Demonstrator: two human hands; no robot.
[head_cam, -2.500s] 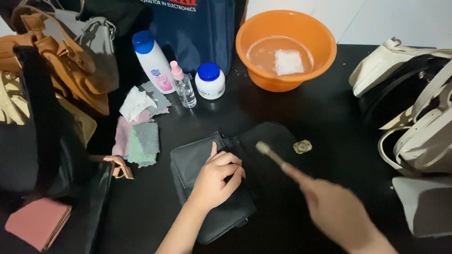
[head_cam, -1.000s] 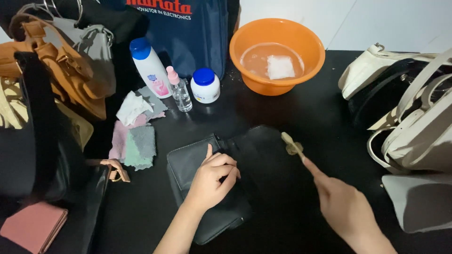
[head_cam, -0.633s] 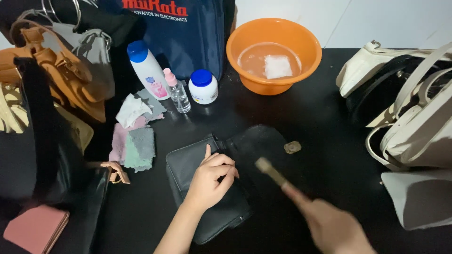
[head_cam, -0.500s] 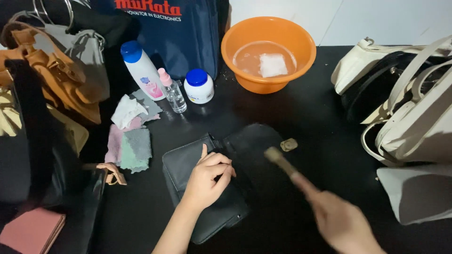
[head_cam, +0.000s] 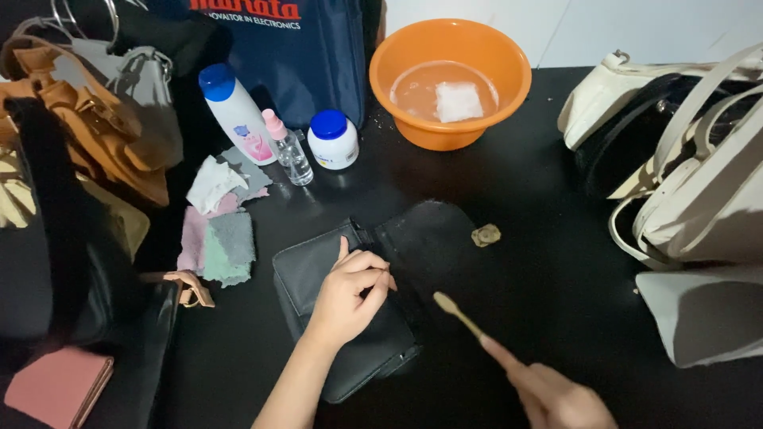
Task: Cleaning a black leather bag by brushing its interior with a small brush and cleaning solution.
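Pouch: black pouch [head_cam: 350,318] lies flat on the black desk [head_cam: 540,199], near the middle, its flap opened toward the orange basin.
Left hand: left hand [head_cam: 350,290] rests on top of the pouch, fingers curled and pressing it down, not wrapped around anything.
Right hand: right hand [head_cam: 560,397] at the lower edge of view, closed around the handle of a small brush [head_cam: 457,311]; the brush head hangs just beside the pouch's right edge, and whether it touches cannot be told.
Lump: small tan lump [head_cam: 486,234] on the desk, just right of the flap.
Basin: orange basin [head_cam: 450,79] at the back holds water and a white cloth [head_cam: 458,101].
Bottles: white bottle with blue cap [head_cam: 236,115], small clear bottle [head_cam: 288,148] and white jar [head_cam: 332,140] stand left of the basin.
Rags: pink, green and grey rags [head_cam: 218,238] lie left of the pouch.
Bags: cream bags [head_cam: 699,175] on the right, brown bag [head_cam: 87,131] on the left.
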